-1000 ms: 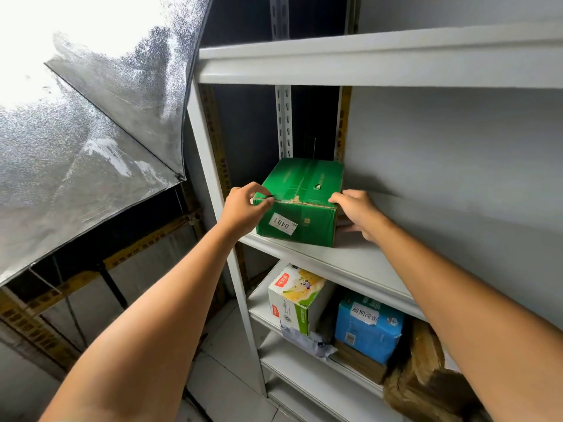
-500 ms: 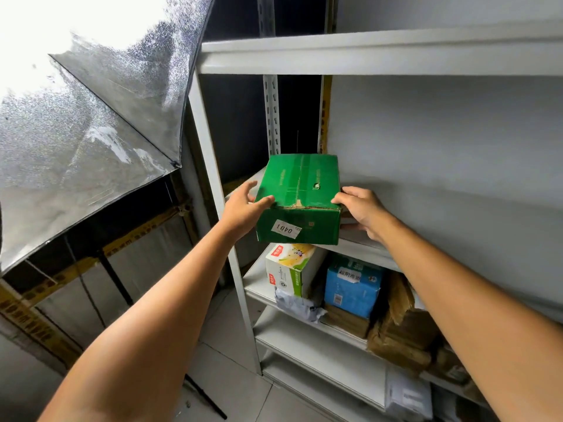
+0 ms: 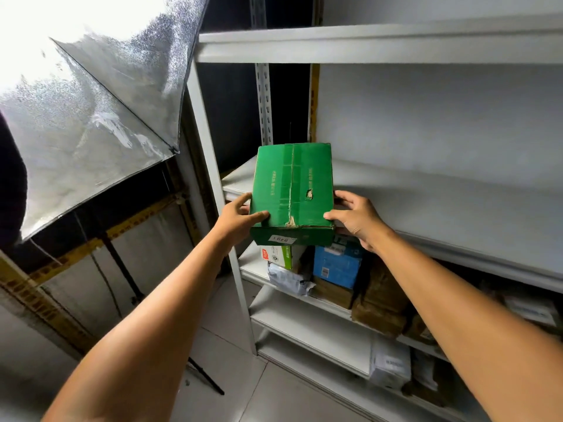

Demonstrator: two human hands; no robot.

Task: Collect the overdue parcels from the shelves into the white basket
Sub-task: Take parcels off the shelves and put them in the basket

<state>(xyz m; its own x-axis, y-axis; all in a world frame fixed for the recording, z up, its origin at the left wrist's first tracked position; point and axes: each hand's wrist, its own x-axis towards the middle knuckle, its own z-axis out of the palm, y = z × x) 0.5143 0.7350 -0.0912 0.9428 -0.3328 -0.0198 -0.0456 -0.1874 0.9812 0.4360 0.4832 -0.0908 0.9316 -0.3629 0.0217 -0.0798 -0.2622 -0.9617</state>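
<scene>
While left hand (image 3: 239, 221) and right hand (image 3: 355, 219) grip green box (image 3: 292, 190), label (image 3: 283, 239) perhaps 0401.

We had both bare arms stretched forward and upward, the forearms drawing closer toward the hands. Our left hand (image 3: 236, 219) gripped the left side of the green box (image 3: 292, 190), thumb laid across its top face. Our right hand (image 3: 355, 219) gripped the right side, thumb on top and fingers (image 3: 344, 196) curled against the side.
</scene>
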